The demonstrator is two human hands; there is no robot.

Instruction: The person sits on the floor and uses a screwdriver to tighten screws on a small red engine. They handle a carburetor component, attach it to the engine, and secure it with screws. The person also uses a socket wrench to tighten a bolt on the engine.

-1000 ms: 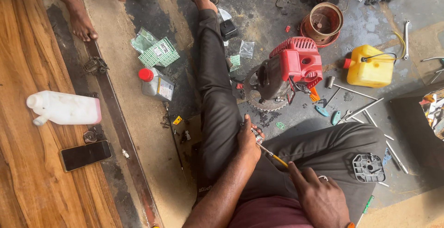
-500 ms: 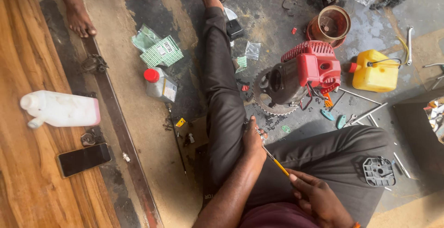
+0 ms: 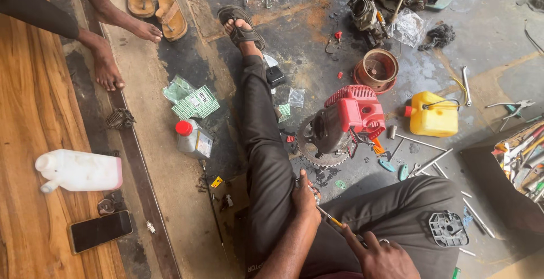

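Found a white plastic jug (image 3: 79, 170) far left on the wooden boards, with a dark phone (image 3: 101, 231) lying below it. Saw another person's bare feet (image 3: 107, 66) above, well apart from the work. Noted green packets (image 3: 192, 102) and a red-capped bottle (image 3: 192, 137) further right on the dirty floor.

Located the left hand (image 3: 306, 199) resting on the outstretched trouser leg, fingers curled downward. Suspected a small metal piece under them, but could not tell whether closed on anything.

Traced a slim screwdriver (image 3: 334, 220) running from that hand down and rightward across the lap, its tip at the left hand's fingers. Judged it light and stiff, a thin shaft likely greasy and prone to rolling in the fingers. Best taken at the thicker handle end, never at the bare shaft.

Passed the red small engine (image 3: 345, 123) on the floor beyond the knee, probably heavy and awkward.

Found the right hand (image 3: 385, 256) low in the view, fingers pinched together and clamped on the screwdriver's rear end. Spotted a yellow fuel tank (image 3: 433, 114) further right, and a black plastic cover (image 3: 447, 228) lying on the right thigh.
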